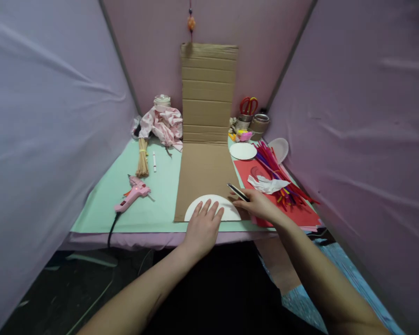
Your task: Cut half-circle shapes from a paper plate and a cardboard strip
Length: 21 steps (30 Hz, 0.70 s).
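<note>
My left hand (203, 224) lies flat with fingers stretched out on a white half-round paper plate piece (226, 209). The piece rests on a brown cardboard sheet (204, 172) at the table's front edge. My right hand (256, 204) is closed round a thin dark pen-like tool (238, 192), its tip pointing up and left over the cardboard, just right of the white piece. The hand rests on the edge of a red paper sheet (300, 214).
A pink glue gun (132, 195), a bundle of wooden sticks (143, 158) and a white marker (154, 161) lie on the mint table cover (104, 209). Pipe cleaners (279, 179), crumpled white paper (267, 184), white plates (243, 150), red scissors (248, 106) in a cup and pink cloth (164, 125) sit farther back.
</note>
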Available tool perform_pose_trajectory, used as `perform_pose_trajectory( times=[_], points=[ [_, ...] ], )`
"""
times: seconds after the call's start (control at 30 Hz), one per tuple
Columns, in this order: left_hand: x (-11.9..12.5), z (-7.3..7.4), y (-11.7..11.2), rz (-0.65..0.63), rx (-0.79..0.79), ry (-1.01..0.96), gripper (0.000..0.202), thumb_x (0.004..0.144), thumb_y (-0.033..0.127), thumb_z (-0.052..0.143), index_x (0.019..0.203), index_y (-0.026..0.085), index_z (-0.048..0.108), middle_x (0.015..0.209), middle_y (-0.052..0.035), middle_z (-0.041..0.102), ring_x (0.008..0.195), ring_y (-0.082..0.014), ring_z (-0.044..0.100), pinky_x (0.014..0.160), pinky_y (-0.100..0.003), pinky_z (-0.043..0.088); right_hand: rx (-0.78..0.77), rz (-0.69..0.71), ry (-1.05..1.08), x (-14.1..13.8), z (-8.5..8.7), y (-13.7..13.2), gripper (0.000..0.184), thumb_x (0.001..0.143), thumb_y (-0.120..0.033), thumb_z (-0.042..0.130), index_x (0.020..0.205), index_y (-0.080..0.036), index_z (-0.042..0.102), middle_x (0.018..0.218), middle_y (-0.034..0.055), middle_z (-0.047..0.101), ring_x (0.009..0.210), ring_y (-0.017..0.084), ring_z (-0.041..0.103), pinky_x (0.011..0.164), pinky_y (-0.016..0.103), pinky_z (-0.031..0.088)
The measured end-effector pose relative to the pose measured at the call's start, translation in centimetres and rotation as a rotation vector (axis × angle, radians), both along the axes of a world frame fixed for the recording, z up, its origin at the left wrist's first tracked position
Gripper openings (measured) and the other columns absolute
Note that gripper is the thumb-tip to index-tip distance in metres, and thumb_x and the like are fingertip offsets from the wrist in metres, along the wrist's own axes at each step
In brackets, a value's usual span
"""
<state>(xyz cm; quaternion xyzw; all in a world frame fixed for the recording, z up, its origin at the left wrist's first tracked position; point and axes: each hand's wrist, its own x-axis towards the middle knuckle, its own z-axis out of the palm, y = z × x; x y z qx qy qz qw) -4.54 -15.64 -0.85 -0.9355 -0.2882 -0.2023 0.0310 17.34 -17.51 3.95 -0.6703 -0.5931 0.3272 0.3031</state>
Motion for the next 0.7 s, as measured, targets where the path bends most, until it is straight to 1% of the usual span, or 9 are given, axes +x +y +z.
perform_pose_trajectory(
  times=[0.1,0.2,0.27,0.37,0.5,0.7],
  points=[
    [0.0,0.0,-0.5,0.028,-0.017,0.031,0.04,0.092,0.018,0.04,0.131,0.019,0.053,0.14,-0.0081,0.052,0.134,-0.0292,0.039,0.111,-0.051,0.026,0.037,0.038,-0.045,-0.6,-0.4,0.3,0.031,0.078,-0.03,0.063,0.106,-0.019,0.071,0.097,0.0047,0.075,0.088,0.025,0.068,0.077,0.033,0.051],
    [0.0,-0.1,-0.8,0.061,-0.057,0.034,0.041,0.094,0.02,0.036,0.133,0.021,0.049,0.142,-0.0072,0.05,0.137,-0.0278,0.035,0.109,-0.058,0.025,0.051,0.104,-0.105,-1.2,-1.0,0.7,0.029,0.079,-0.033,0.062,0.102,-0.019,0.072,0.095,0.0045,0.075,0.086,0.024,0.068,0.075,0.031,0.051],
    [-0.1,-0.1,-0.9,0.068,-0.08,0.032,0.042,0.094,0.021,0.034,0.134,0.021,0.046,0.143,-0.0074,0.049,0.137,-0.0275,0.034,0.107,-0.061,0.026,0.04,0.112,-0.153,-1.5,-1.5,0.9,0.027,0.079,-0.035,0.061,0.098,-0.019,0.073,0.092,0.005,0.075,0.084,0.024,0.067,0.072,0.03,0.05],
    [-0.1,0.0,-0.9,0.054,-0.102,0.027,0.043,0.094,0.021,0.034,0.135,0.021,0.045,0.144,-0.0095,0.048,0.138,-0.0281,0.033,0.106,-0.063,0.024,0.023,0.102,-0.184,-1.6,-1.9,1.1,0.028,0.079,-0.037,0.061,0.095,-0.018,0.073,0.092,0.0062,0.074,0.082,0.025,0.066,0.071,0.029,0.049],
    [-0.1,0.0,-0.9,0.045,-0.118,0.009,0.044,0.093,0.02,0.035,0.136,0.02,0.045,0.143,-0.0113,0.048,0.137,-0.0293,0.032,0.106,-0.064,0.023,-0.006,0.083,-0.217,-1.8,-1.7,1.2,0.029,0.077,-0.037,0.062,0.094,-0.016,0.073,0.091,0.0082,0.073,0.08,0.025,0.065,0.07,0.03,0.047],
    [-0.1,0.0,-1.0,0.042,-0.134,0.0,0.045,0.092,0.018,0.036,0.136,0.02,0.046,0.143,-0.0117,0.048,0.138,-0.0298,0.032,0.106,-0.065,0.023,-0.032,0.072,-0.219,-2.2,-1.0,1.3,0.026,0.076,-0.033,0.063,0.095,-0.017,0.072,0.089,0.0066,0.073,0.08,0.024,0.064,0.067,0.028,0.044]
  ],
)
